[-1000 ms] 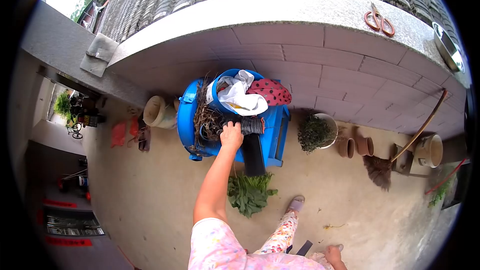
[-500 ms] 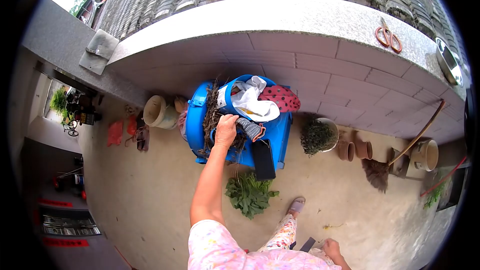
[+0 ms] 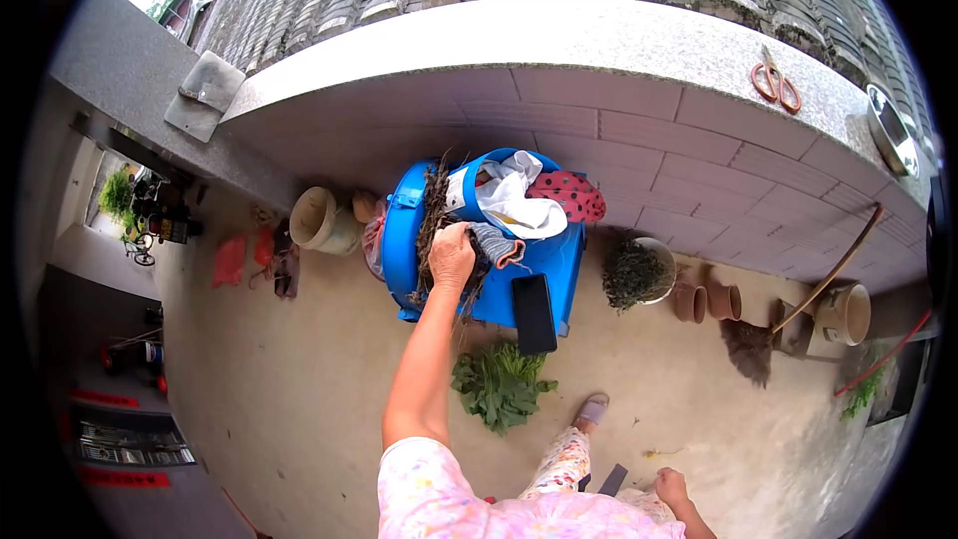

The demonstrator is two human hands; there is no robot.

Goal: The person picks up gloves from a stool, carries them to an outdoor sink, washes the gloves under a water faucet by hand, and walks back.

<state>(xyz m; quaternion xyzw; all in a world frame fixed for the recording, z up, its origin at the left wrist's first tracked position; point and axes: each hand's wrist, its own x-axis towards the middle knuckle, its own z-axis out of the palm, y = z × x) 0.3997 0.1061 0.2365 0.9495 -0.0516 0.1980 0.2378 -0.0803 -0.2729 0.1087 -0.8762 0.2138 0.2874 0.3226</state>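
My left hand [image 3: 451,258] is closed at the blue container [image 3: 401,225], over dry brown stalks [image 3: 431,210]; its fingertips and whatever they grip are hard to make out. Just right of it lies a grey striped glove [image 3: 492,246] with an orange edge. White cloth [image 3: 519,198] and a red dotted cloth [image 3: 569,196] spill from a blue bucket [image 3: 461,196]. A black phone [image 3: 534,314] rests near the container's front edge. Down at the lower right, my right hand [image 3: 671,486] is curled beside my leg, with nothing visible in it.
Leafy greens [image 3: 502,386] lie on the floor before the container. A pale bucket [image 3: 321,222] stands left. Rightward are a pot of dark leaves [image 3: 637,274], brown boots [image 3: 707,301], a broom [image 3: 748,347] and another bucket [image 3: 845,314]. Red-handled scissors [image 3: 775,88] lie on the ledge.
My left hand has moved slightly, staying closed by the stalks and glove. The grey glove's cuff has shifted a little left and up. The whole view has tilted slightly.
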